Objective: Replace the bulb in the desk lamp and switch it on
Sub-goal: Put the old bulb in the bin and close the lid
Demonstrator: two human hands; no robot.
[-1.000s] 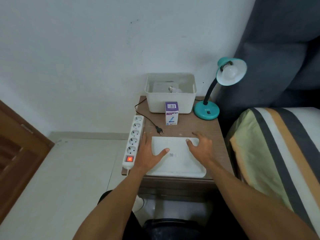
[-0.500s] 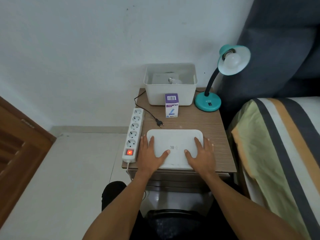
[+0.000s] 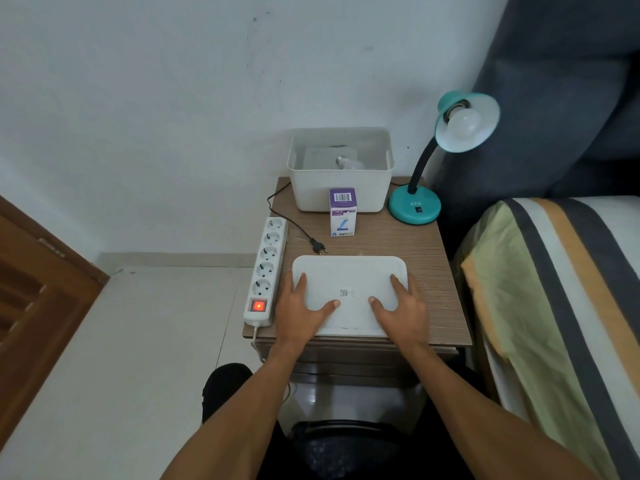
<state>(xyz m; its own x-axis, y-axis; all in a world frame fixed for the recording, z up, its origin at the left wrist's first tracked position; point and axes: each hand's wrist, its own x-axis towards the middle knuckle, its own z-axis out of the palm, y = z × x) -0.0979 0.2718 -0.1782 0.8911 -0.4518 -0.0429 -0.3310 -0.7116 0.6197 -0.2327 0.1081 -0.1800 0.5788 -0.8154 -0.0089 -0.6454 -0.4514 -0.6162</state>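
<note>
Left hand and right hand flat, palms down, fingers spread.

Bulb box — purple top panel carries a barcode, digits too small to read; white front face shows a large blue slanted "7" and, along the bottom edge, a brand word that looks like "ECOLINK". Desk lamp base — raised letters "ATN" beside the switch. White lid — a small QR code printed near the centre, adjoining mark illegible.
</note>
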